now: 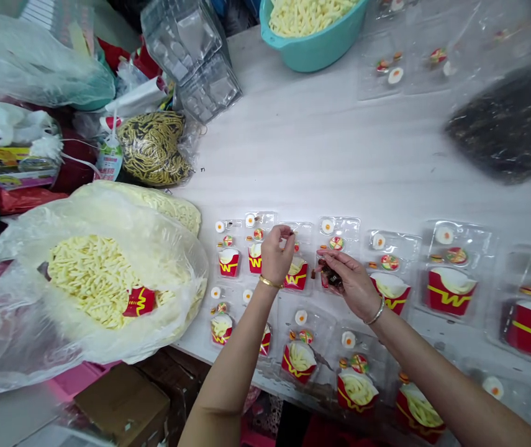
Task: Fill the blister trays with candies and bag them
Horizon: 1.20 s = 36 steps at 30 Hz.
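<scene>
Near the tabletop's (293, 149) front edge, our right hand (351, 282) grasps small dark pieces (330, 276) at its fingertips — our left hand (276, 256) bends over a clear tray (305, 232) beside them, its grip unclear to us.

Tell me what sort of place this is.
Probably a small packing workshop: clear plastic trays line the table with similar miniature-food sets, an open plastic bag brims with fry-shaped pieces, and a turquoise basin holds more.
</scene>
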Each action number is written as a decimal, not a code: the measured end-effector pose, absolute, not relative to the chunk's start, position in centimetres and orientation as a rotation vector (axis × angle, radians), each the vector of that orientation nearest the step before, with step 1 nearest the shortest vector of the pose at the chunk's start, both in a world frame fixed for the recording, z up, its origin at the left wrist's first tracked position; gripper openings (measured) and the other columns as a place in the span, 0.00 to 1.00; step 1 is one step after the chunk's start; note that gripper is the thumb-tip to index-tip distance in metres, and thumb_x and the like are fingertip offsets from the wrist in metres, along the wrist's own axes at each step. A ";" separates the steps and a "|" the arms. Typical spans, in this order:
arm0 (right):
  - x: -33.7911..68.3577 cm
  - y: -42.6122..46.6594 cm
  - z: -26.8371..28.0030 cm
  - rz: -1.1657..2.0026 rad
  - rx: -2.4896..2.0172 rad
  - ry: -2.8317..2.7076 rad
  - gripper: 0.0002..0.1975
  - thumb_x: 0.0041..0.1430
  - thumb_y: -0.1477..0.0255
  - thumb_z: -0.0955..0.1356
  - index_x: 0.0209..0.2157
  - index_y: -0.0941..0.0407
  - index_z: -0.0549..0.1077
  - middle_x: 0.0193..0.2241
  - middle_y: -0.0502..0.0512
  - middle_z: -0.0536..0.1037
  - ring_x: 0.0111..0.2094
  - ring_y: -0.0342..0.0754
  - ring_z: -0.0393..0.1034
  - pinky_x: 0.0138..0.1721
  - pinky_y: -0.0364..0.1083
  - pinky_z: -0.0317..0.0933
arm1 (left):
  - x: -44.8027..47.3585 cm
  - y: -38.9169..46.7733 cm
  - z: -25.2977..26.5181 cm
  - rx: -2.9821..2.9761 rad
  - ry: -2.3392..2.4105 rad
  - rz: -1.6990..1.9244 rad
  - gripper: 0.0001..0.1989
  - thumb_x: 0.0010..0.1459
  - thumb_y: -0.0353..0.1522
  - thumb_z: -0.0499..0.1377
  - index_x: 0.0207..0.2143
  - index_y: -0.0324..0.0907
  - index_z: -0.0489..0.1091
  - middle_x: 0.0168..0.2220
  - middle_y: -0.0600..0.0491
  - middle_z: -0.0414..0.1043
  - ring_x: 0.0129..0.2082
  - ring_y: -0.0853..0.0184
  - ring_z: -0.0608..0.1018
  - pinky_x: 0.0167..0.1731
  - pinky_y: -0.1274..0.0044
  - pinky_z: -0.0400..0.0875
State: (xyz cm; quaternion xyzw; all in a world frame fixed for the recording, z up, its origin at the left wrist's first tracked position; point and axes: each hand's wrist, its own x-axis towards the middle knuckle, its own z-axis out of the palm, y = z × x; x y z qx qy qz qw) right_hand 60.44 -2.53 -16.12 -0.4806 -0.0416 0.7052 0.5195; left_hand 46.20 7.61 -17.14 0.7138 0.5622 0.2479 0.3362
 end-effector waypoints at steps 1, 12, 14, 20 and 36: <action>60.5 -2.6 -16.1 1.691 -1.142 -0.087 0.17 0.52 0.59 0.70 0.40 0.54 0.74 0.28 0.52 0.75 0.20 0.40 0.60 0.15 0.39 0.44 | 46.0 8.3 -17.8 1.991 1.449 0.586 0.06 0.57 0.29 0.55 0.39 0.42 0.66 0.37 0.50 0.72 0.38 0.65 0.74 0.41 0.73 0.65; 61.5 -3.3 -15.4 1.678 -1.056 0.077 0.13 0.52 0.65 0.70 0.38 0.55 0.71 0.28 0.51 0.74 0.22 0.40 0.63 0.16 0.38 0.45 | 46.9 5.1 -15.4 2.101 1.264 0.416 0.10 0.58 0.34 0.57 0.43 0.45 0.70 0.47 0.47 0.70 0.48 0.61 0.70 0.49 0.68 0.60; 61.6 -3.5 -15.2 1.677 -1.039 0.074 0.12 0.52 0.65 0.70 0.38 0.55 0.71 0.27 0.50 0.73 0.22 0.40 0.63 0.15 0.38 0.45 | 47.6 3.4 -13.9 1.940 1.166 0.420 0.10 0.58 0.35 0.57 0.43 0.45 0.70 0.43 0.48 0.70 0.45 0.63 0.71 0.47 0.70 0.63; 62.3 -5.0 -15.1 1.677 -1.060 0.051 0.14 0.53 0.63 0.69 0.40 0.53 0.70 0.26 0.49 0.72 0.21 0.41 0.63 0.15 0.38 0.47 | 50.1 1.1 -13.1 1.639 1.149 0.379 0.05 0.59 0.34 0.56 0.35 0.42 0.69 0.34 0.52 0.70 0.34 0.68 0.72 0.37 0.76 0.67; 68.2 -7.5 -15.9 1.652 -0.975 0.051 0.24 0.59 0.58 0.65 0.56 0.48 0.63 0.28 0.50 0.72 0.22 0.42 0.63 0.15 0.38 0.45 | 54.8 8.0 -19.7 2.522 1.008 0.218 0.09 0.60 0.28 0.52 0.41 0.44 0.68 0.45 0.51 0.74 0.49 0.61 0.71 0.51 0.64 0.56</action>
